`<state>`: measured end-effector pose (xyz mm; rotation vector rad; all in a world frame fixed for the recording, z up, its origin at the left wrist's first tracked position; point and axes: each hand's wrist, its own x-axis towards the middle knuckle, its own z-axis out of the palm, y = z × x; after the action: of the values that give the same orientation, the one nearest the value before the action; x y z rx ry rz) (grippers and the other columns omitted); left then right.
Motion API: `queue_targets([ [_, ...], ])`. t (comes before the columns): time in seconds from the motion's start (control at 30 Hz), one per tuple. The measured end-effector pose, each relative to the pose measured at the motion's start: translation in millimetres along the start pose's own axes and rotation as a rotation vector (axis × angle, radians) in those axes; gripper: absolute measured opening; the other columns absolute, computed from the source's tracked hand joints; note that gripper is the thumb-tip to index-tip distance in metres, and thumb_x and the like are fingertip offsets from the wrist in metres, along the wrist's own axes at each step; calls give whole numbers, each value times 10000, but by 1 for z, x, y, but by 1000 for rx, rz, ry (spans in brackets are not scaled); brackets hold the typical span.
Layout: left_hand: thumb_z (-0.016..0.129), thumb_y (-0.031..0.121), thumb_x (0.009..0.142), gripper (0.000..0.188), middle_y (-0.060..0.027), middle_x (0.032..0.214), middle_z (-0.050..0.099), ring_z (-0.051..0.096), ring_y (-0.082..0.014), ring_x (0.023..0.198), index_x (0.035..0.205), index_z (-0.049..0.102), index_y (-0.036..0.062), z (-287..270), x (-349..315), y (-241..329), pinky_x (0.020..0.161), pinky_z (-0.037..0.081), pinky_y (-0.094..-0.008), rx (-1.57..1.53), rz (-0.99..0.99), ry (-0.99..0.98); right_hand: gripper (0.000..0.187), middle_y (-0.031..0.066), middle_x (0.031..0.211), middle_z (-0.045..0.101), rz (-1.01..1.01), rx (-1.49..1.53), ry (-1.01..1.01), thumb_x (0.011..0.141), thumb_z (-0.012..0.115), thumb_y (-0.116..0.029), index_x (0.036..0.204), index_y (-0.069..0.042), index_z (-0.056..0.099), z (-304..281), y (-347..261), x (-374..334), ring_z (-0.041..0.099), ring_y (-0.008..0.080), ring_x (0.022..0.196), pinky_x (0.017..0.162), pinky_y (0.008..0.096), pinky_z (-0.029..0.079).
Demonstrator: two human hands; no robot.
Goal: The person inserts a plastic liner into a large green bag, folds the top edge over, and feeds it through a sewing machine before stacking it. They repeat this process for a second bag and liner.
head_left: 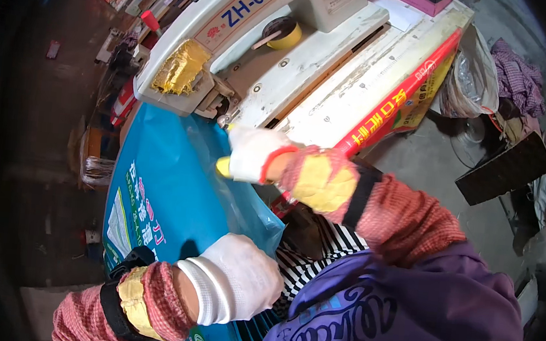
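Observation:
A large blue plastic bag (174, 181) with printing hangs below the head of a pale sewing machine (178, 65). Its glossy upper part runs toward the presser foot area (217, 104). My right hand (258, 155), in a white glove with yellow fingertips, lies against the bag's edge beside that area. Its thumb and a finger point apart, slightly blurred. Lower down, my left hand (241, 278), also white-gloved, is closed at the near edge of the bag. Its fingertips are hidden beneath the hand.
The worn white machine table (331, 104) carries a yellow cup (285, 35) with a stick in it. Red and yellow printed sheeting (395, 106) covers the table's near edge. At right stand a white sack (469, 84) and a dark board (504, 168). Cluttered shelving (102, 123) lines the left.

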<state>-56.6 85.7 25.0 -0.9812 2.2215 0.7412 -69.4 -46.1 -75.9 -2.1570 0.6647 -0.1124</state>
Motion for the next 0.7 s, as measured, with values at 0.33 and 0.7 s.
queue_targets([
  [0.33, 523, 293, 777, 205, -68, 647, 589, 613, -276, 676, 707, 612, 122, -48, 13, -5, 569, 488, -376, -13, -404, -425, 241, 63, 654, 619, -72, -434, 439, 702, 601, -186, 844, 3, 651, 107, 0, 64, 598, 238, 572, 470, 373, 457],
  [0.7, 589, 200, 707, 158, -50, 735, 651, 603, -290, 755, 778, 708, 123, -7, -49, -16, 721, 445, -371, 221, -642, -517, 141, 28, 786, 682, -23, -480, -3, 647, 687, -219, 772, -162, 717, 99, -12, 89, 649, 198, 764, 652, 358, 527],
])
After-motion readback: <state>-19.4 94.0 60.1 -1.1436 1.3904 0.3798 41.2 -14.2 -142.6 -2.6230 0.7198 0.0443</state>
